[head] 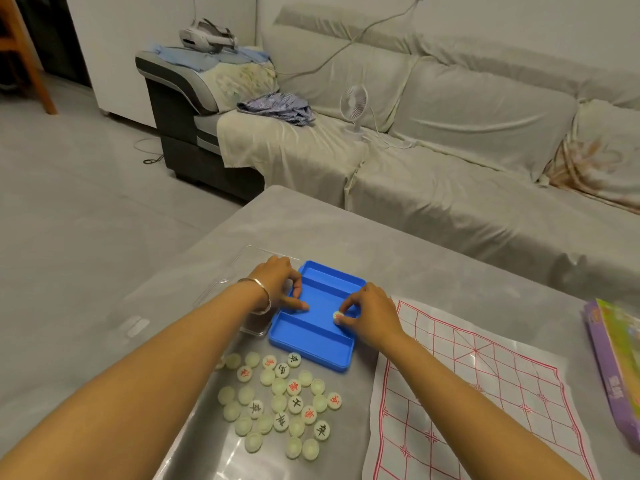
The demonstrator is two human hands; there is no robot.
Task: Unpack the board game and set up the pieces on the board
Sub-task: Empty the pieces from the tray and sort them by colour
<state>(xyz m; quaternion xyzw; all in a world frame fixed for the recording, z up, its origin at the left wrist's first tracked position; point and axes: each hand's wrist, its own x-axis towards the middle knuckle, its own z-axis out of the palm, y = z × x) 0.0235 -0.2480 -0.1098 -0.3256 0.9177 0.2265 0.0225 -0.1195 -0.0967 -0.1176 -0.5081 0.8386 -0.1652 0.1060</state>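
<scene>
Blue plastic tray (313, 336): left hand (277, 280) fingers curl over its rim; right hand (372, 313) fingers pinch a round pale disc (336, 316).

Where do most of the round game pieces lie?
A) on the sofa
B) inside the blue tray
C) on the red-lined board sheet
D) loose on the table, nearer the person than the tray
D: the pieces lie heaped on the table in front of the blue tray; the board sheet bears none, and the right hand pinches a single piece over the tray.
</scene>
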